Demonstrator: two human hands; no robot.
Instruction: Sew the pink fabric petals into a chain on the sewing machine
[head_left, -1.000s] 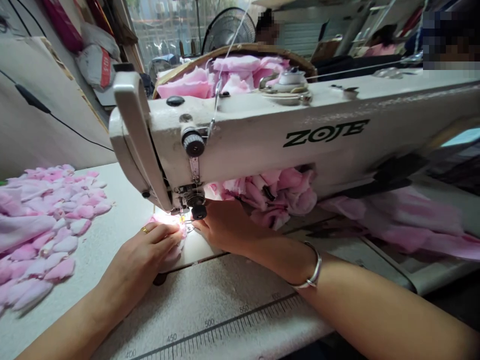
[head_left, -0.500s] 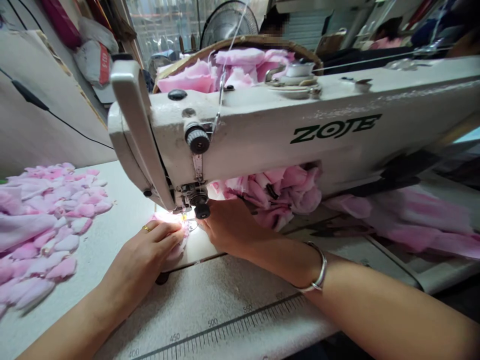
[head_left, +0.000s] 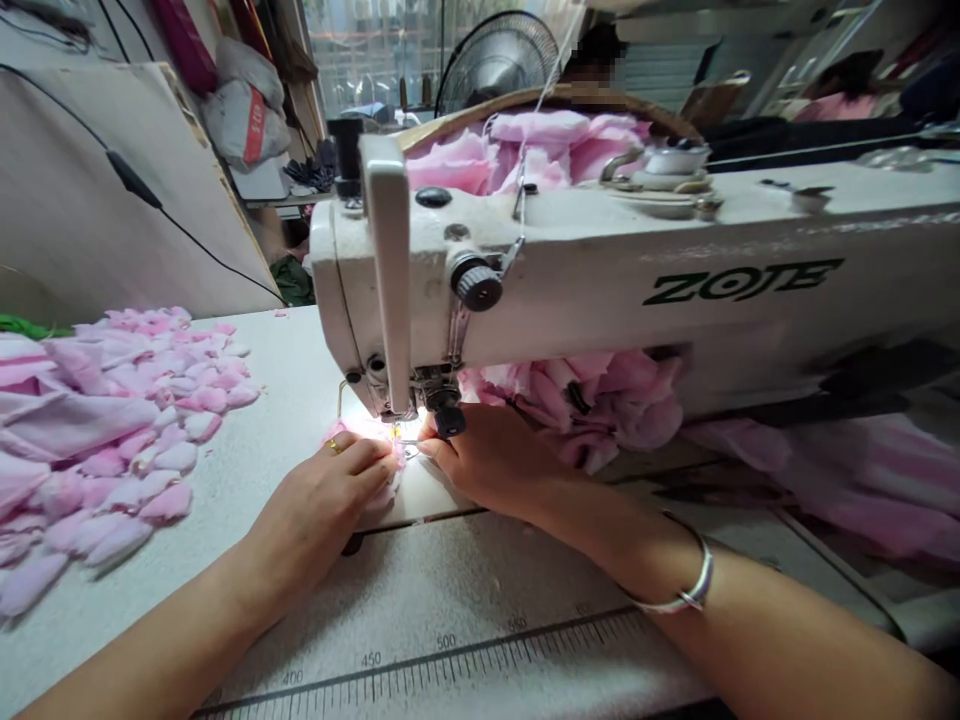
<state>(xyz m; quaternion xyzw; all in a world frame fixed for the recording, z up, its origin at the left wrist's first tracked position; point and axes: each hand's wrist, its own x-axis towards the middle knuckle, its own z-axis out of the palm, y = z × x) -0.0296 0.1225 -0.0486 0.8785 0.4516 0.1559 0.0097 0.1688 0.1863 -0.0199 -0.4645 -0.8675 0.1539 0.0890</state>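
My left hand (head_left: pixel 326 500), with a ring on one finger, presses its bunched fingertips onto a small piece of pink fabric (head_left: pixel 382 497) under the lit needle area. My right hand (head_left: pixel 499 462) reaches in from the other side, its thumb and forefinger drawn together by the presser foot. What those fingers pinch, if anything, is too small to tell; part of the hand lies behind a black knob. Over both hands stands the white sewing machine (head_left: pixel 570 240), its needle (head_left: pixel 396 428) partly hidden by glare.
Many pink stuffed pieces (head_left: pixel 172 455) lie left on the table (head_left: pixel 270 400). Pink ruffled fabric (head_left: pixel 622 400) is bunched behind the machine arm, and more cloth (head_left: pixel 840 480) lies right. A basket (head_left: pixel 420 130) of pink pieces and a fan (head_left: pixel 499 60) stand behind. Other people are in the background.
The whole view has swung left, so the machine and hands appear farther right. Both hands stay beside the needle, the left still on the pink fabric; the right thumb and forefinger show more clearly.
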